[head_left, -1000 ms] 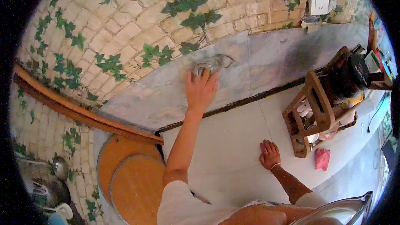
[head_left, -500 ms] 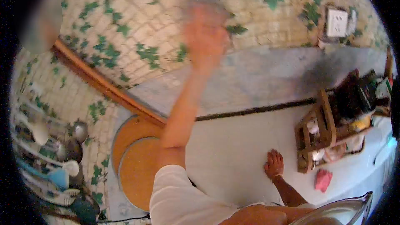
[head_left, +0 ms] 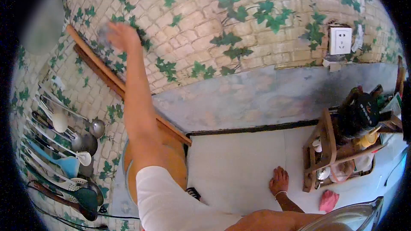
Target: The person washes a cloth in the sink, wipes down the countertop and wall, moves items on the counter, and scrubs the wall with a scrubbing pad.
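Observation:
My left hand [head_left: 123, 36] is raised against the ivy-patterned brick wall covering [head_left: 192, 38], near its left corner. Its fingers press a small grey cloth [head_left: 104, 35] to the wall; the cloth is blurred and partly hidden, so its exact kind is unclear. My right hand [head_left: 279, 181] lies flat on the white counter [head_left: 239, 158], fingers spread, holding nothing. A crumpled pink cloth [head_left: 329, 200] lies on the counter to the right of that hand.
A wooden rack [head_left: 327, 145] with jars and bottles stands at right, below a wall socket [head_left: 341, 41]. Ladles and spatulas [head_left: 64, 162] hang at left. A long wooden strip [head_left: 96, 62] leans in the corner by round boards [head_left: 177, 162].
My left hand has swept left across the wall with the grey cloth, from the upper middle towards the corner. The right hand stays on the counter. The view has shifted slightly.

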The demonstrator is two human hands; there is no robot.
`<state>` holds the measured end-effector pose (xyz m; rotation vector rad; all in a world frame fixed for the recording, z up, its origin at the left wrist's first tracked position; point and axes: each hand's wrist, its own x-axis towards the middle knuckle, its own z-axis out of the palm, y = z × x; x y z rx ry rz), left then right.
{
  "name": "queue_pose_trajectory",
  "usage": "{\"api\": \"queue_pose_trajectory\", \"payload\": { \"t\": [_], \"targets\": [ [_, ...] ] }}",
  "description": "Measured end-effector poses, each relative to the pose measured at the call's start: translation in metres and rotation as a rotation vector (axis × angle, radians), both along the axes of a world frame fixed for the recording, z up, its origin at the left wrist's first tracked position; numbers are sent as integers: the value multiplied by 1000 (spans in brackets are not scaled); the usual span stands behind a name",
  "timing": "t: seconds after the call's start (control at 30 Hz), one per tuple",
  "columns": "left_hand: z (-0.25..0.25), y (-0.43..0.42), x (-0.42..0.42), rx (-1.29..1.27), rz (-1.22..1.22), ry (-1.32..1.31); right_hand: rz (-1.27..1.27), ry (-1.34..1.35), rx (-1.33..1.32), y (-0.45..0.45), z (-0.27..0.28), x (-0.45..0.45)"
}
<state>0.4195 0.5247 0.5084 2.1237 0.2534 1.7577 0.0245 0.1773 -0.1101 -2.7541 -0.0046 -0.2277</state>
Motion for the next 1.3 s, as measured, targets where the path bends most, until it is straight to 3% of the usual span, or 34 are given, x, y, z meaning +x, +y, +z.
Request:
{"api": "queue_pose_trajectory", "payload": {
  "t": [0.1, 0.17, 0.23, 0.3, 0.4, 0.47, 0.57, 0.63, 0.73, 0.8, 0.87, 1.0, 1.07, 1.2, 1.27, 1.3],
  "targets": [
    [39, -136, -46, 392, -33, -247, 7, -49, -10, 0, 5, -5],
    [44, -176, -10, 685, 155, -534, 5, 0, 19, -2, 4, -4],
    [8, -241, -76, 765, -295, -309, 6, 51, 41, -5, 0, -7],
    [-32, -270, -88, 1095, -79, -267, 0, 30, 86, -4, -4, -4],
    [-95, -283, -100, 1327, -322, -122, 13, -64, 62, -6, 1, -7],
    [-117, -289, -100, 1496, -518, 115, 14, -41, 54, -8, 3, -5],
    [-83, -307, -106, 1468, -118, 11, 3, -47, 70, -9, 4, -4],
    [-53, -328, -80, 1075, -159, -399, -21, -59, 105, -7, 3, -5],
    [-57, -369, -117, 951, -284, -199, -32, -86, 130, -9, -1, -7],
    [-102, -372, -91, 1077, -273, -308, -22, -41, 125, -10, -2, -6],
    [-149, -378, -105, 1136, -515, -114, -27, -55, 122, -10, -2, -6],
    [-157, -371, -99, 1108, -544, -87, -5, -71, 184, -15, 3, -5],
    [-141, -364, -91, 1049, -771, -202, -22, -64, 142, -13, -3, -4],
    [-113, -336, -100, 1016, -645, -287, -20, -60, 112, -10, -1, -3],
    [-124, -321, -101, 995, -602, -277, 1, -39, 113, -11, -2, -5],
    [-135, -311, -108, 1029, -555, -150, 14, -21, 117, -12, -1, -6]
  ]
}}
